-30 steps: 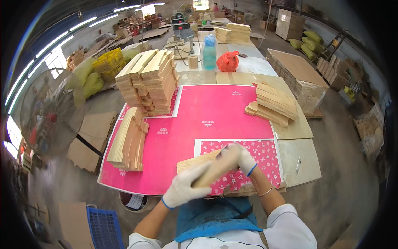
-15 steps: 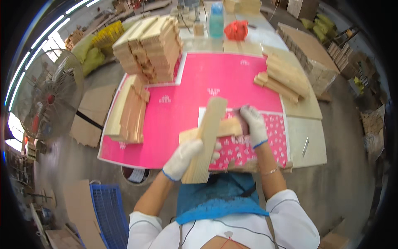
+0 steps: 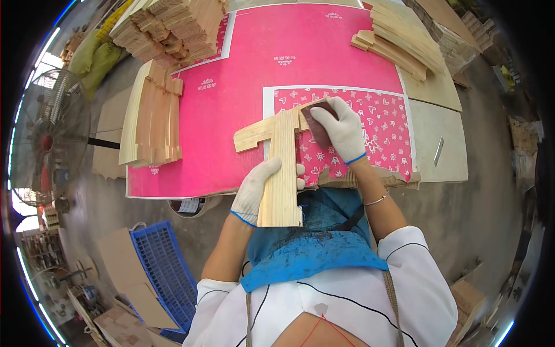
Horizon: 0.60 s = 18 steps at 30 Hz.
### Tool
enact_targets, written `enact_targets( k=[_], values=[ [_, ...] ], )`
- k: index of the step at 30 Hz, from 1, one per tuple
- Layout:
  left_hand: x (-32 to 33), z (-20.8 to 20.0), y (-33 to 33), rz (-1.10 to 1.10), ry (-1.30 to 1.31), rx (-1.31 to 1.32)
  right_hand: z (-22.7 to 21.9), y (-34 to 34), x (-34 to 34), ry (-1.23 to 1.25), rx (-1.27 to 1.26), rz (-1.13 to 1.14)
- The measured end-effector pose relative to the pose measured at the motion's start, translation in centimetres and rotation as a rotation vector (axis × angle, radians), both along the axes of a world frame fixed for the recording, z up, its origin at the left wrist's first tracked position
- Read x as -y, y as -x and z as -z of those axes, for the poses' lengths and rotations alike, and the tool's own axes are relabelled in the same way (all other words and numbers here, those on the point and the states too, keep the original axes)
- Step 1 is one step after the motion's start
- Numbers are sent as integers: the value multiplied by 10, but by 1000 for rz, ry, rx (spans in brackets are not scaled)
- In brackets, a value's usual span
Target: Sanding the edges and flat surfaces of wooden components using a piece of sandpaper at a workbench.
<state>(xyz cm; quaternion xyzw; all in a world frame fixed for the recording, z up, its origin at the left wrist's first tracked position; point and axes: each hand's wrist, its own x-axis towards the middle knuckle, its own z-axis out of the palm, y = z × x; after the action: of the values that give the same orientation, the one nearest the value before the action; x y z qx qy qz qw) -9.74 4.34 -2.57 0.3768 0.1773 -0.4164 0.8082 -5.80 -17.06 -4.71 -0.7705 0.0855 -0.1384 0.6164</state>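
Note:
My left hand, in a white glove with a blue cuff edge, is closed round the lower part of a pale wooden board, whose lower end reaches toward my apron. Crosswise beneath its upper end is a second wooden piece with a notched edge; whether it rests on the table or touches the board I cannot tell. My right hand, gloved alike, grips a dark brown sheet of sandpaper. The sandpaper lies against the right end of the crosswise piece, partly covering it.
A pink printed sheet covers much of the table. Shaped wooden pieces stand at the left, a tall wood stack behind them, more pieces at far right. A knife-like metal tool lies right. A fan stands left, a blue crate below.
The view has tipped down toward me. The board in my left hand has turned more upright. My right hand has brought the sandpaper further over the crosswise piece's end.

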Motion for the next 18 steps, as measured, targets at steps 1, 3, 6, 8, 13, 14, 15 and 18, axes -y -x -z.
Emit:
enact_targets(
  k=[1,3,6,8,13,14,15,18],
  values=[
    [0,3,2,1,-17,37,7,0,-5,48,64,16],
    [1,5,3,5,-36,69,2,4,-17,106,151,21],
    [2,4,4,-6,-43,76,4,8,-20,339,341,21],
    [3,5,4,3,-26,91,17,13,-20,514,406,-27],
    [3,5,2,-4,-27,84,29,41,-19,452,169,-80],
    [2,6,2,-2,-29,56,25,39,-18,451,168,-81],
    [5,7,0,5,-26,53,18,35,-14,384,222,-9],
    [6,4,1,6,-82,86,7,18,-16,341,318,63]
  ],
)
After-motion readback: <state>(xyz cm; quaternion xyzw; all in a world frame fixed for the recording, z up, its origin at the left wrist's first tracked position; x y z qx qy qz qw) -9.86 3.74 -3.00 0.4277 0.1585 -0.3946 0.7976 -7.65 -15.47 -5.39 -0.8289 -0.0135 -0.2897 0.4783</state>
